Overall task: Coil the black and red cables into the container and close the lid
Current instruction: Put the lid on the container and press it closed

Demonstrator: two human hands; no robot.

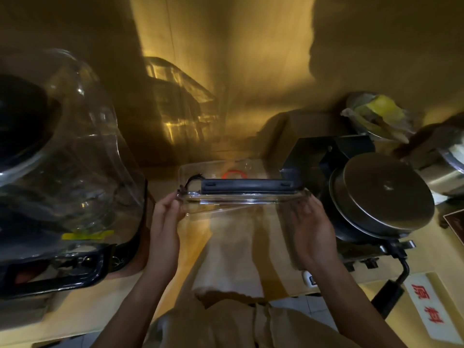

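Currently both hands sit at the near corners of the clear lid (241,200): the left hand (164,217) has its fingertips curled onto the lid's left corner, gripping it; the right hand (310,222) is spread with the palm turned inward against the right corner, and whether its fingers actually clamp the edge I cannot tell. Judged step: the closing stage, lid held over the front of the container (185,169) and not yet seated. Just beyond the grip, a black latch bar (247,185) runs along the lid's far edge. Behind it, inside the container, a red cable (233,174) shows as a small loop. A black cable (192,180) arches up at the left, its end apparently poking over the rim close to the left fingertips. Next move likely calls for tucking that end in, then aligning the lid squarely and pressing down. Container is transparent, shallow, rectangular; contents partly hidden by glare.
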